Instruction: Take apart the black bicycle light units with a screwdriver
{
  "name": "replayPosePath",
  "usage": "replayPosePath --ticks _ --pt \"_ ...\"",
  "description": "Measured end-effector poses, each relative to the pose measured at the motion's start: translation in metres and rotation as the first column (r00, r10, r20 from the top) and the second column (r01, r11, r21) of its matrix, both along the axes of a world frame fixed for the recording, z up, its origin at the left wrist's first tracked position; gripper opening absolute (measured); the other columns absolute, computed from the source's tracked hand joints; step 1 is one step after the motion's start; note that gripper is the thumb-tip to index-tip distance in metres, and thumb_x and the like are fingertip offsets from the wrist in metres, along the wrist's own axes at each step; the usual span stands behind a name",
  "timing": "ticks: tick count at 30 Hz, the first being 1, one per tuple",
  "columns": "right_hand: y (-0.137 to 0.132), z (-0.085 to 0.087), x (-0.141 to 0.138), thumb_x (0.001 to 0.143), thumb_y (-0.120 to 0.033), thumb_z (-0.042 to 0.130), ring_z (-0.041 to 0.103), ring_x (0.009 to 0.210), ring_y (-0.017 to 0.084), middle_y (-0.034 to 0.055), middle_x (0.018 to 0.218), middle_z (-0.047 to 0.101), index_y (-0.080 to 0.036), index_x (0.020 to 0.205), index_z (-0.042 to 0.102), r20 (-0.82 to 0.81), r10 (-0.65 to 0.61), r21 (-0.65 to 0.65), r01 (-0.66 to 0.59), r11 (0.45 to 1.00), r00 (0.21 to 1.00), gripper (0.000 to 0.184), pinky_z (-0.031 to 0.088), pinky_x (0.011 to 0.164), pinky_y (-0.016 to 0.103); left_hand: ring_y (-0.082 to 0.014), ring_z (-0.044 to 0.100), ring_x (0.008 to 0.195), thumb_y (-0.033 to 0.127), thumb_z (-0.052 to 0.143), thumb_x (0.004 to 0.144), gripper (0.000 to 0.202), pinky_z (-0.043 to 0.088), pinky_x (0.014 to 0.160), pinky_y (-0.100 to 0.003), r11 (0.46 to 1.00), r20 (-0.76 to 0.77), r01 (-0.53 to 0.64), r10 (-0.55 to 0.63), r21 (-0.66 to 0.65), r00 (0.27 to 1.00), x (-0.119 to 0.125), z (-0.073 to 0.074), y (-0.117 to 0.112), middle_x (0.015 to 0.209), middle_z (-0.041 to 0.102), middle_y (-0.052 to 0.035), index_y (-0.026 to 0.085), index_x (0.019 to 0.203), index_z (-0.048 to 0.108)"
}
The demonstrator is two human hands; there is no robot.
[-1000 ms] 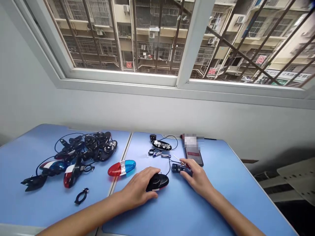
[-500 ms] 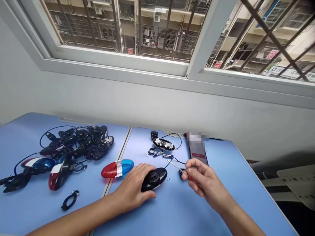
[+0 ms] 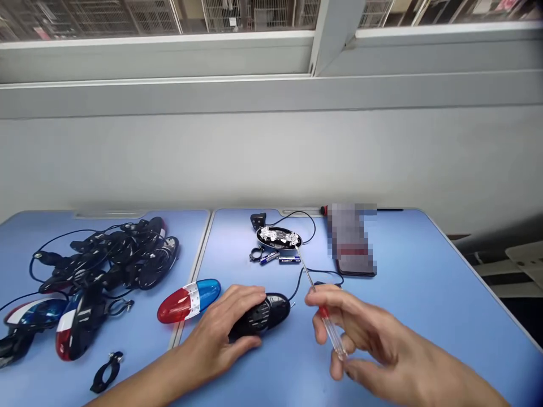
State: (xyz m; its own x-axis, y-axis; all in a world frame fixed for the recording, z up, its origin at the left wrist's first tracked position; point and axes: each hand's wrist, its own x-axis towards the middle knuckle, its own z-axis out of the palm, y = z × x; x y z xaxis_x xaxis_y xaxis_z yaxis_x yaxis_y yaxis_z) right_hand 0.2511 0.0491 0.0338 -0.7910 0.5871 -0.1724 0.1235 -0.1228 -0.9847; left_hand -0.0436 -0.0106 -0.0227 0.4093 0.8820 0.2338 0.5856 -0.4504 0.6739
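My left hand (image 3: pixel 224 325) is wrapped round a black oval bike-light housing (image 3: pixel 275 310), which lies on the blue table with a cable running from its far side. A screwdriver (image 3: pixel 333 333) with a clear and red handle is between the fingers of my right hand (image 3: pixel 373 342). Its thin shaft points away and slightly left, apart from the housing. Left of my left hand rests a red, white and blue lens cover (image 3: pixel 193 299). Behind the hands lies an opened oval unit (image 3: pixel 279 237) with its inside facing up, beside batteries (image 3: pixel 289 260) and a small ring clamp (image 3: pixel 255 254).
A tangled pile of black lights and cables (image 3: pixel 123 249) covers part of the left table. A loose black clamp (image 3: pixel 106 373) lies at the front left. On the right, a partly blurred phone-like device (image 3: pixel 356 267) lies near the back edge. The wall and window stand behind.
My view has shifted. The screwdriver has turned in my right hand, from pointing left to pointing more away, and its handle now shows. My left hand stays on the housing.
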Motion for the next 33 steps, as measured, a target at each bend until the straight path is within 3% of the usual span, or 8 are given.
replayPosePath --ticks 3,7,13,19,22,24,28,33 --pt "-0.011 0.008 -0.004 0.080 0.005 0.045 0.071 0.072 0.013 0.0075 0.116 0.057 -0.040 0.146 0.033 0.089 -0.021 0.274 -0.005 0.962 0.996 0.081 0.064 0.076 0.031 -0.0273 0.055 0.124 0.016 0.064 0.088 0.060 0.051 0.100 -0.043 1.000 -0.042 -0.028 0.028 0.000 0.999 0.001 -0.001 -0.001 0.138 0.055 -0.0100 0.033 0.141 0.042" --pt "-0.020 0.002 -0.015 0.086 0.000 0.046 0.071 0.084 0.018 0.0117 0.129 0.054 -0.038 0.149 0.030 0.064 -0.219 0.610 0.135 0.780 0.974 0.076 0.065 0.072 0.030 -0.0255 0.057 0.118 0.015 0.063 0.088 0.062 0.051 0.099 -0.042 1.000 -0.004 -0.002 0.002 -0.013 1.000 0.002 0.000 -0.001 0.131 0.060 -0.0080 0.034 0.143 0.039" --pt "-0.019 -0.011 -0.016 0.090 -0.021 0.063 0.069 0.088 0.025 0.0136 0.119 0.059 -0.034 0.147 0.036 -0.069 -0.351 0.771 0.273 0.575 0.934 0.065 0.065 0.061 0.033 -0.0258 0.060 0.116 0.017 0.063 0.089 0.061 0.051 0.099 -0.041 0.999 0.043 -0.023 0.024 -0.027 0.999 0.002 0.000 -0.001 0.126 0.064 -0.0083 0.030 0.144 0.038" --pt "-0.019 -0.013 -0.016 0.091 -0.016 0.059 0.068 0.084 0.021 0.0127 0.115 0.060 -0.033 0.147 0.033 -0.007 -0.273 0.761 0.183 0.623 0.962 0.064 0.064 0.065 0.031 -0.0274 0.056 0.120 0.022 0.069 0.087 0.071 0.049 0.102 -0.044 0.997 -0.021 -0.074 0.073 -0.026 0.997 0.008 -0.004 -0.004 0.132 0.058 -0.0094 0.032 0.146 0.031" --pt "-0.018 -0.015 -0.015 0.092 -0.034 0.061 0.069 0.081 0.023 0.0122 0.111 0.064 -0.034 0.144 0.040 -0.041 -0.230 0.738 0.185 0.649 0.972 0.057 0.062 0.064 0.034 -0.0358 0.053 0.126 0.046 0.082 0.072 0.102 0.051 0.099 -0.049 0.985 -0.142 -0.159 0.148 -0.073 0.979 0.011 0.007 -0.014 0.146 0.045 -0.0151 0.032 0.153 0.021" --pt "-0.015 -0.015 -0.015 0.094 -0.050 0.053 0.068 0.071 0.023 0.0112 0.099 0.067 -0.030 0.137 0.051 -0.134 -0.285 0.665 0.299 0.684 0.949 0.047 0.060 0.060 0.036 -0.0387 0.054 0.125 0.055 0.083 0.066 0.115 0.055 0.093 -0.048 0.976 -0.218 -0.160 0.126 -0.147 0.968 0.009 0.022 -0.022 0.152 0.038 -0.0168 0.031 0.155 0.014" --pt "-0.009 -0.011 -0.015 0.094 -0.069 0.031 0.058 0.047 0.018 0.0068 0.061 0.063 -0.020 0.094 0.072 -0.273 -0.544 0.371 0.608 0.702 0.794 0.063 0.051 0.043 0.032 -0.0284 0.060 0.119 0.023 0.060 0.090 0.067 0.056 0.092 -0.041 0.984 -0.301 -0.072 0.020 -0.162 0.953 -0.003 0.060 -0.027 0.146 0.050 -0.0070 0.036 0.150 0.031" --pt "-0.011 -0.006 -0.020 0.095 -0.059 0.046 0.044 0.037 0.011 0.0009 0.046 0.050 -0.019 0.068 0.069 -0.274 -0.689 0.282 0.741 0.609 0.671 0.054 0.033 0.034 0.024 -0.0269 0.040 0.141 0.002 0.055 0.083 0.067 0.033 0.116 -0.048 0.971 -0.299 0.237 -0.224 0.007 0.928 0.003 0.069 -0.001 0.144 0.055 -0.0020 0.032 0.141 0.044"
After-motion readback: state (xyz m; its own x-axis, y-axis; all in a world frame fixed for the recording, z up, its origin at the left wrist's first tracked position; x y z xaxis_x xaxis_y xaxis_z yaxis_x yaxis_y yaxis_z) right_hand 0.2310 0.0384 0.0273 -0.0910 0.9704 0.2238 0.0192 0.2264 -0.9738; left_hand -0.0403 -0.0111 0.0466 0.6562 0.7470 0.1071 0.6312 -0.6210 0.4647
